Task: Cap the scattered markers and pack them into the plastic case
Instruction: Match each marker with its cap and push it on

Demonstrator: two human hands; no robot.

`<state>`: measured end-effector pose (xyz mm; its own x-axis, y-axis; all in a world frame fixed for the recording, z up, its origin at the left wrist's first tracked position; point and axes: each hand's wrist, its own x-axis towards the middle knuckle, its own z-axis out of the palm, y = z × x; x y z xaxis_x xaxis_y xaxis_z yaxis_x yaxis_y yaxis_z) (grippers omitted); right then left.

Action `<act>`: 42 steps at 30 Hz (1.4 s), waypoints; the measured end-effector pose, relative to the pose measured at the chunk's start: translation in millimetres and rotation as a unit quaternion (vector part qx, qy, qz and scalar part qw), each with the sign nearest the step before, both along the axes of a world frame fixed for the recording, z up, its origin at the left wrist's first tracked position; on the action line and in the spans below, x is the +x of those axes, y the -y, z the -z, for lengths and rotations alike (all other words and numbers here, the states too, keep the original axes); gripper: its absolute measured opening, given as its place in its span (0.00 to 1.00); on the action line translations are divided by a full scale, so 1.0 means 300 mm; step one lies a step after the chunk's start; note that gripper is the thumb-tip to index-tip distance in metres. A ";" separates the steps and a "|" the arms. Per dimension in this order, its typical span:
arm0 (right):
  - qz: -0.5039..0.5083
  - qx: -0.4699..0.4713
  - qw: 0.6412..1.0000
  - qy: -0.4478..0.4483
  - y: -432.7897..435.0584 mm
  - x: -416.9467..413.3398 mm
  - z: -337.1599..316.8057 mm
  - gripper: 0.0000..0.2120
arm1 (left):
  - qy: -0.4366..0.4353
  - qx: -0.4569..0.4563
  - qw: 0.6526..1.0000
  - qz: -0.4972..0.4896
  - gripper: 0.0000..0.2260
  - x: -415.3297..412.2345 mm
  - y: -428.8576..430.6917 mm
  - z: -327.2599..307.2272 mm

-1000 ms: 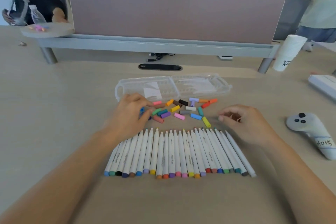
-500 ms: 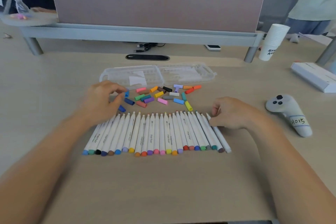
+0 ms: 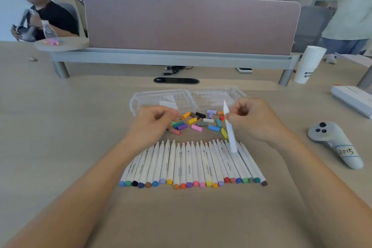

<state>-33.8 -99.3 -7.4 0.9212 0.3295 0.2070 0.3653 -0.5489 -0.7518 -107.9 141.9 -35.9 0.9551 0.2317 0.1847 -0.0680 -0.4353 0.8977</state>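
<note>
Your right hand (image 3: 255, 121) has lifted one white marker (image 3: 229, 127) off the right end of the row of markers (image 3: 191, 163). Its fingers are clamped on the barrel, tip up. Your left hand (image 3: 153, 127) is curled over the loose caps (image 3: 198, 125); I cannot tell whether it pinches one. The plastic case (image 3: 165, 100) lies open beyond your fingertips, with no markers in it. In my judgement, capping is only starting.

paper cup stack (image 3: 309, 64) far right; grey controller (image 3: 334, 143), label maybe "h015"; pink divider (image 3: 191, 24).
</note>
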 end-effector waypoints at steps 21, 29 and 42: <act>-0.044 -0.350 0.933 0.064 -0.164 0.278 0.144 0.09 | 0.036 0.097 0.995 0.013 0.09 -0.014 0.027 0.055; -0.065 0.063 0.996 -0.002 0.023 0.031 0.106 0.02 | 0.087 0.294 0.951 0.040 0.05 -0.018 0.016 0.081; -0.135 0.107 0.985 -0.008 0.012 -0.069 0.142 0.07 | 0.119 0.353 0.922 0.109 0.11 -0.028 0.060 0.093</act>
